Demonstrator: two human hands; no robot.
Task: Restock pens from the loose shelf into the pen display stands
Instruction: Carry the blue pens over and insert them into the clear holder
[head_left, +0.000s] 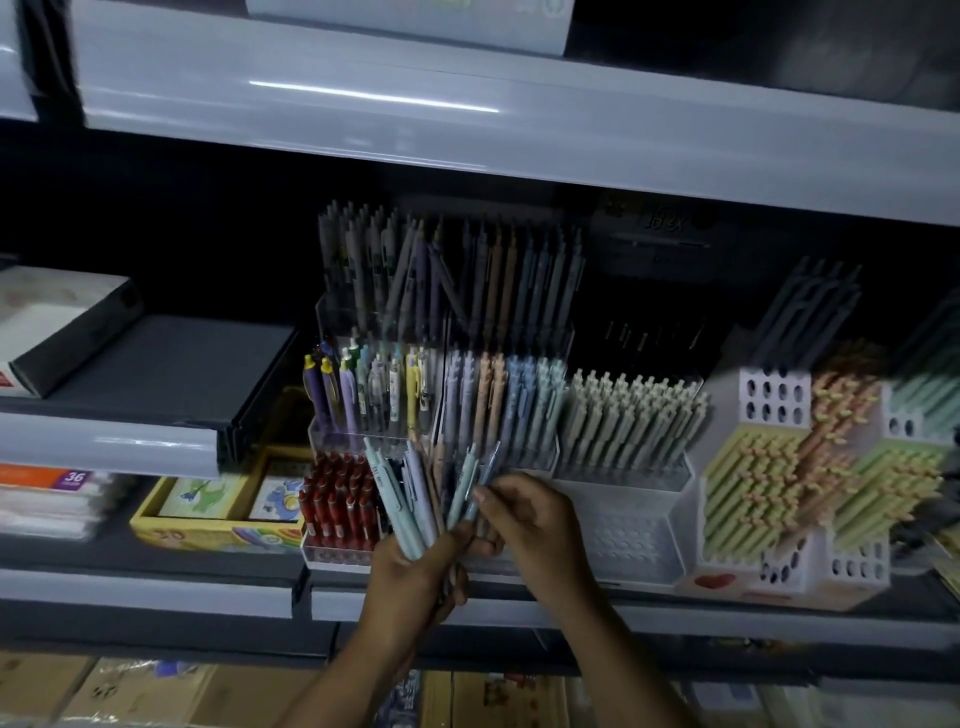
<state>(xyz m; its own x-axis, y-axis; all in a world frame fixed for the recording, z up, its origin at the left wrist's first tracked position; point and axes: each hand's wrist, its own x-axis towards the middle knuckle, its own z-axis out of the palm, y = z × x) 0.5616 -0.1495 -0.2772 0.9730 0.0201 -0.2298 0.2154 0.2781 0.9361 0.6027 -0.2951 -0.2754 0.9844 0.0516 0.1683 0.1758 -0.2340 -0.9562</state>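
Note:
My left hand (415, 577) grips a fanned bunch of pastel pens (410, 499), tips up, in front of the shelf. My right hand (530, 519) pinches one pale blue pen (475, 491) at the right side of that bunch. Just behind the hands stands a clear tiered pen display stand (447, 374) packed with upright pens sorted by colour. A white stand (623, 499) to its right holds rows of cream pens above several bare slots. A tray of red pens (337, 509) sits at the lower left of the stands.
Pastel green and peach pens fill white holed stands (779, 467) at the right. A yellow box of picture cards (218, 509) lies left of the red pens. A white box (52, 327) rests on the dark left shelf. The upper shelf edge (467, 130) overhangs. Cardboard cartons (130, 691) sit below.

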